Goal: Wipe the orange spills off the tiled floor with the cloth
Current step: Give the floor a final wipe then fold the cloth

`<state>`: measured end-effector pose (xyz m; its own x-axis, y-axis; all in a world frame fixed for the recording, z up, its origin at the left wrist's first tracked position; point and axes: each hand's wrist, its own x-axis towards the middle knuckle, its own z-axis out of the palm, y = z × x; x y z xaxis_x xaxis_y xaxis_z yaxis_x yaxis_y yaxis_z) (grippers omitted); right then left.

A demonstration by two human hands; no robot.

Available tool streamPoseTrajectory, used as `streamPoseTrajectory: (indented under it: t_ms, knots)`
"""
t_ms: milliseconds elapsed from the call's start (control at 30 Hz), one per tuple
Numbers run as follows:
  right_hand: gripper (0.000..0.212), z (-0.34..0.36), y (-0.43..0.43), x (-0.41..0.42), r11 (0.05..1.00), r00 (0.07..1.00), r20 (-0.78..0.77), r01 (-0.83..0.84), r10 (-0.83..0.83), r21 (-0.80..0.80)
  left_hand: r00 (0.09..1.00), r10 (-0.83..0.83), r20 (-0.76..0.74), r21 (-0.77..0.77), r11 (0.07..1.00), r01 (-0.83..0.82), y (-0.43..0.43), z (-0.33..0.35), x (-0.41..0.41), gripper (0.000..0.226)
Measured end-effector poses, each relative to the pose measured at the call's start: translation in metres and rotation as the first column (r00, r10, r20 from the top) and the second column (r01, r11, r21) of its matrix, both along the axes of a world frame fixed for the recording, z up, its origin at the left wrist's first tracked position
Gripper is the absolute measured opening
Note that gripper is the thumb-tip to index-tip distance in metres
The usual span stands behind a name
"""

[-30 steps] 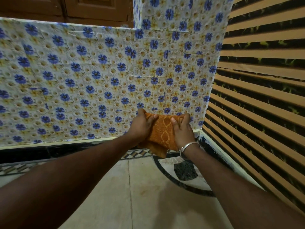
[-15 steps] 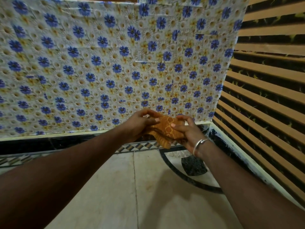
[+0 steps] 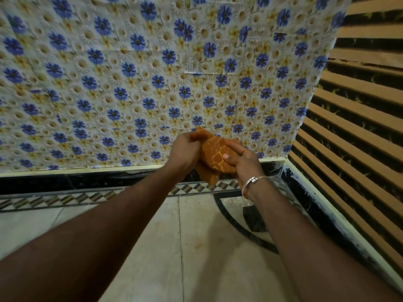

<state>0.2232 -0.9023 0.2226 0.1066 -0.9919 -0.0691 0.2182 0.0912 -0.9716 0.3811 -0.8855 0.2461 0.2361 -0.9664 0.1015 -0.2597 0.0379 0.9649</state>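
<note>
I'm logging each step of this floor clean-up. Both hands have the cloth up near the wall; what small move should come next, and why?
Probably lower the cloth to the tiled floor. The left hand and right hand grip it bunched in the air, touching no tile, and a faint brownish smudge shows on the tile below.

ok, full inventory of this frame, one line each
cloth: one, orange with paler pattern, bunched between both hands
floral covering: one, white with blue and yellow flowers, wall ahead
slatted panel: one, tan slats on dark, right wall
tiled floor: one, cream, below; faint brownish smudge near the middle
curved inlay: one, black, floor by the right corner
chequered border: one, dark and pale, floor's far edge
bangle: one, silver, right wrist
left hand: one, grips cloth
right hand: one, pinches cloth
</note>
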Motion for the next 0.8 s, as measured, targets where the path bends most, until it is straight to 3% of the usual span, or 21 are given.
streamPoseTrajectory:
  t_ms: [133,267,667,800]
  knots:
    - [0.048,0.082,-0.018,0.016,0.998,0.995,-0.1,0.004,-0.01,-0.063,0.993,0.095,0.072,-0.07,0.993,-0.09,0.0,0.074,0.005,0.042]
    - [0.048,0.185,-0.035,0.043,0.994,0.99,-0.144,-0.026,0.011,-0.103,0.98,0.197,0.025,-0.106,0.975,-0.193,-0.008,0.171,0.025,0.04]
    - [0.046,0.558,-0.046,0.143,0.99,0.964,-0.233,-0.137,0.126,-0.029,0.944,0.331,0.009,-0.028,0.943,-0.331,0.0,0.544,0.123,0.031]
    - [0.048,0.652,-0.044,0.175,0.985,0.942,-0.293,-0.174,0.163,-0.011,0.938,0.343,0.052,-0.01,0.939,-0.343,0.006,0.639,0.155,0.032]
